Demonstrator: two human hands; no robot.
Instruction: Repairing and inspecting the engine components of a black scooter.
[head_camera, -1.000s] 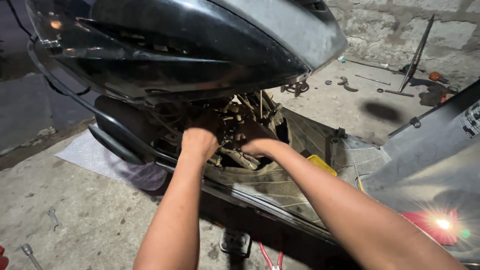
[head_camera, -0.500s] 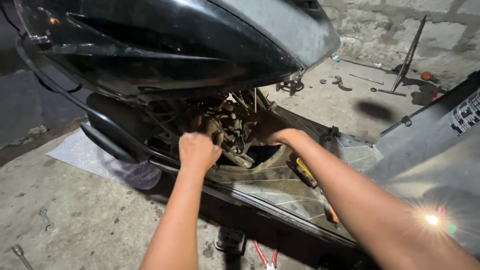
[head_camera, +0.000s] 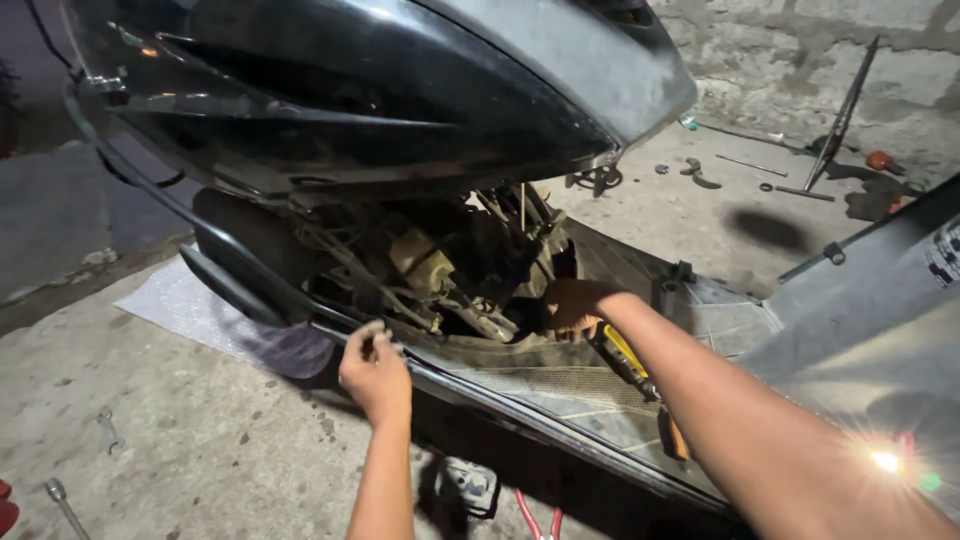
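I saw a stained concrete floor (head_camera: 200, 440), a rough block wall (head_camera: 800, 60) at one o'clock, and dim, patchy light.

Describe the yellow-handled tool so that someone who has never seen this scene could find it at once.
Start at the black scooter body and drop to the footboard below it. The yellow-handled tool lies there, just under the right hand. It is the only bright yellow thing on that board.

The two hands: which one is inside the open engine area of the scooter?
The right hand; it reaches among the engine parts, while the left hand stays outside at the black lower edge.
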